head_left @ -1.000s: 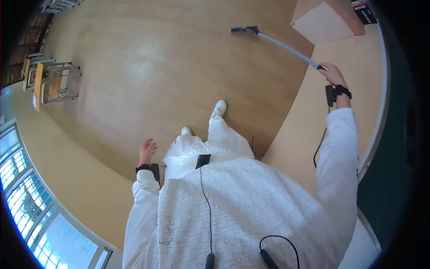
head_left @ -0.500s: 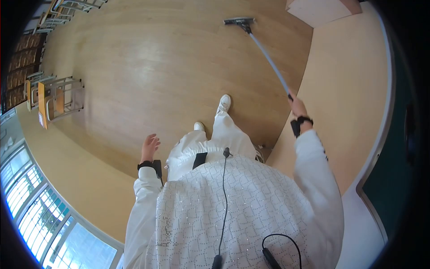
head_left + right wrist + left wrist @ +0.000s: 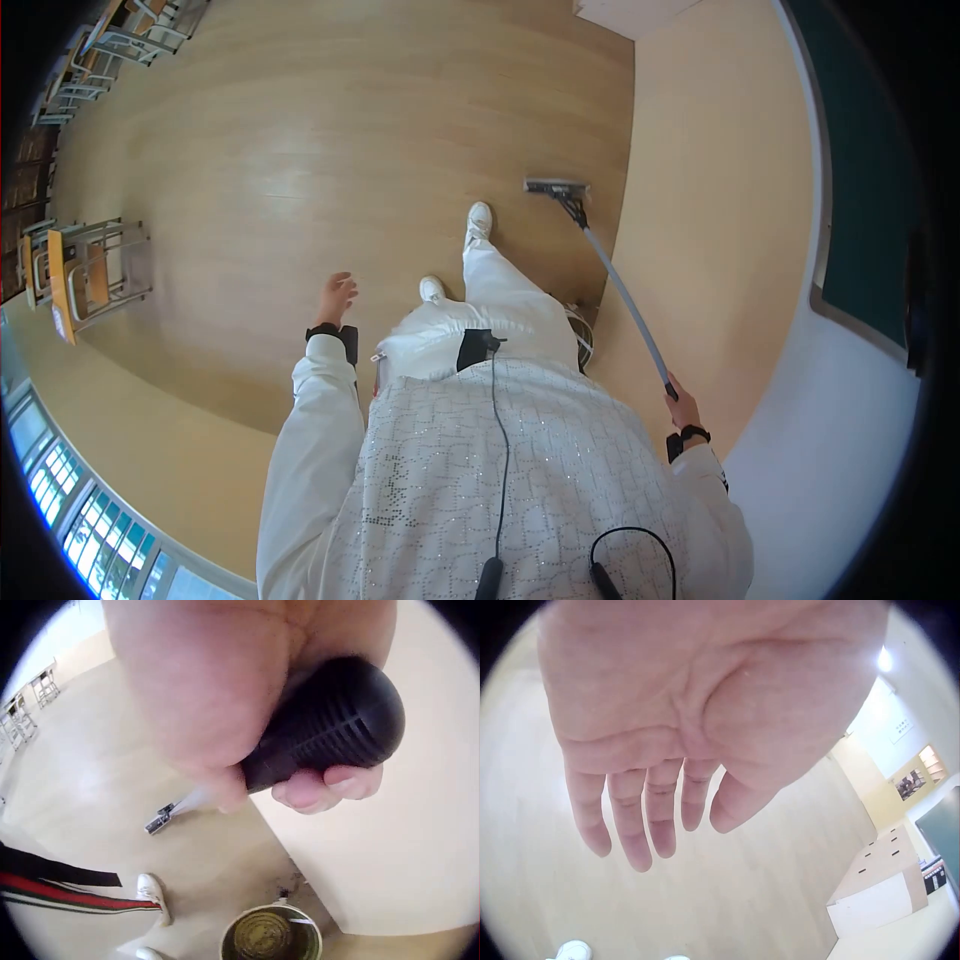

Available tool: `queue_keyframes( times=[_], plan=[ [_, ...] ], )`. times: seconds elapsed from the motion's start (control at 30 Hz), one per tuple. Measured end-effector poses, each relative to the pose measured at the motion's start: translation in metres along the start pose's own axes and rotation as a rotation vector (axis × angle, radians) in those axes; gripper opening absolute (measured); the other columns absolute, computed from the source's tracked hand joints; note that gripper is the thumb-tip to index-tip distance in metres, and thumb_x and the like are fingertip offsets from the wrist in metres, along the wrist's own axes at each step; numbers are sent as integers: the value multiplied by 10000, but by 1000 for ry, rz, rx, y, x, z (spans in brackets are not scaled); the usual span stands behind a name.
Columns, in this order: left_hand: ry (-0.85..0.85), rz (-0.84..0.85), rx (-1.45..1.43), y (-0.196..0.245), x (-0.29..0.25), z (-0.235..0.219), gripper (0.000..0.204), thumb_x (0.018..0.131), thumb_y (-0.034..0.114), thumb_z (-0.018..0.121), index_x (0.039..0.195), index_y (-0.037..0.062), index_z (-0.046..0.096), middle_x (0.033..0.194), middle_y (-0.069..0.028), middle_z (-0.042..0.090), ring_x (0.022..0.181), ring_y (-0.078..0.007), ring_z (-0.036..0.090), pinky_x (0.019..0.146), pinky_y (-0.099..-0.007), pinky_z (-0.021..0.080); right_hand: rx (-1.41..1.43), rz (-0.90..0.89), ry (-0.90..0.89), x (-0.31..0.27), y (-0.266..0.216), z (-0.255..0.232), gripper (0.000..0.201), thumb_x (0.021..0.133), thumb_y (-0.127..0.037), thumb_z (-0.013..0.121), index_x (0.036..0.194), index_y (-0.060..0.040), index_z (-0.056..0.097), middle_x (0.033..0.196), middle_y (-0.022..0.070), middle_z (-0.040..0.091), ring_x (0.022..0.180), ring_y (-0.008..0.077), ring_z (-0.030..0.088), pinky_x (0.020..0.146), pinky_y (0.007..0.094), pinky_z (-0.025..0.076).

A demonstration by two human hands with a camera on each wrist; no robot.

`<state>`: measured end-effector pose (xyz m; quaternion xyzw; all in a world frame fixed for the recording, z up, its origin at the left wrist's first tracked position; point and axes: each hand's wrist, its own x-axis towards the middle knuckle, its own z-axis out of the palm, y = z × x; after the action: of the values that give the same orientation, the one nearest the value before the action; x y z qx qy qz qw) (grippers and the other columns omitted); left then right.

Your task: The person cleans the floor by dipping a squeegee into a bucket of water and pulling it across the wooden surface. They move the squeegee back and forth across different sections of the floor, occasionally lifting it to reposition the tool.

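Observation:
My right hand [image 3: 683, 408] grips a long-handled squeegee [image 3: 627, 293] by its end, low along the wall on the right. In the right wrist view the fingers curl round its black ribbed grip [image 3: 330, 720]. A grey pole runs forward from there to the wide dark squeegee head [image 3: 557, 190], which lies over the floor ahead of my right shoe [image 3: 480, 220]. Off to my left side hangs my left hand [image 3: 338, 295], holding nothing. Its palm shows in the left wrist view, fingers loosely extended.
A round bucket [image 3: 318, 936] with murky liquid stands by the wall [image 3: 710, 200], close to my right leg. Desks [image 3: 90, 275] line the left side. A dark green board [image 3: 870, 170] is on the right, and a box-like podium [image 3: 877, 909] stands further ahead.
The squeegee head has come back along the floor from far ahead to near my feet. My right hand has drawn back toward my body, still gripping the handle. The left hand has barely moved.

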<state>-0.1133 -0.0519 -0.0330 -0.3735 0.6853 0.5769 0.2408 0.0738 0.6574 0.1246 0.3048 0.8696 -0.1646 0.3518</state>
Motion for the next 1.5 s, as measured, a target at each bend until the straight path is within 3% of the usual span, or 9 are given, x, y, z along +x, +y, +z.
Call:
queue_keyframes(
  times=[0.2, 0.47, 0.7, 0.83, 1.03, 1.2, 1.33, 1.4, 1.5],
  plan=[
    [20, -32, -37, -3, 10, -23, 319, 804, 199, 519, 1108, 102, 517, 942, -50, 594, 816, -153, 587, 676, -298, 436, -134, 147, -51, -58, -39, -87, 564, 799, -106, 525, 1299, -322, 382, 699, 96, 562, 402, 152, 465, 383, 290, 398],
    [172, -192, -186, -117, -40, -53, 304, 806, 191, 515, 1089, 82, 534, 889, -46, 600, 768, -145, 590, 607, -281, 441, -125, 178, -138, -35, -36, -154, 527, 768, -72, 586, 1254, -243, 476, 630, -1, 500, 455, 99, 419, 425, 259, 373],
    [255, -270, -375, -191, -66, -58, 309, 785, 173, 525, 1076, 73, 549, 873, -45, 606, 715, -136, 583, 554, -260, 429, -547, -261, -59, 23, -192, -229, 426, 651, -52, 655, 1071, -99, 604, 816, 71, 638, 694, 187, 590, 660, 316, 466],
    [296, -245, -512, -124, -52, -56, 315, 813, 172, 516, 1102, 46, 529, 905, -59, 596, 727, -128, 576, 547, -234, 421, -987, -459, -15, 3, -464, -274, 391, 587, -71, 684, 975, -70, 635, 850, 125, 650, 758, 238, 623, 720, 344, 472],
    [364, -170, -741, -90, -69, -43, 318, 834, 140, 512, 1130, 23, 493, 909, -73, 584, 725, -118, 566, 550, -219, 423, -1243, -809, 67, -43, -673, -300, 362, 606, -33, 666, 966, -55, 633, 751, 126, 637, 585, 232, 610, 534, 334, 488],
    [453, -224, -876, -136, -80, -17, 306, 812, 110, 535, 1093, -3, 490, 848, -58, 570, 657, -106, 545, 493, -215, 410, -1268, -1210, 183, -21, -774, -295, 368, 681, -63, 652, 1046, -86, 608, 746, 115, 632, 534, 185, 573, 468, 313, 447],
    [469, -267, -994, -158, -104, 11, 302, 804, 108, 542, 1079, -10, 493, 804, -47, 565, 627, -99, 532, 475, -211, 400, -1161, -1158, 208, 19, -833, -251, 385, 737, -104, 623, 1118, -95, 567, 694, 92, 609, 477, 168, 517, 444, 304, 412],
    [483, -281, -1035, -151, -122, 20, 301, 802, 109, 545, 1073, -12, 497, 797, -45, 567, 630, -98, 532, 485, -213, 403, -854, -822, 125, 31, -860, -218, 353, 762, -143, 600, 1104, -64, 559, 889, 164, 630, 824, 289, 605, 713, 346, 457],
    [631, -314, -962, -142, -147, 31, 304, 800, 119, 553, 1068, -18, 513, 861, -56, 587, 700, -117, 552, 580, -233, 444, -727, -1059, 91, 117, -892, -179, 365, 776, -199, 586, 1116, -73, 551, 953, 141, 624, 866, 267, 602, 731, 332, 458]
  ],
)
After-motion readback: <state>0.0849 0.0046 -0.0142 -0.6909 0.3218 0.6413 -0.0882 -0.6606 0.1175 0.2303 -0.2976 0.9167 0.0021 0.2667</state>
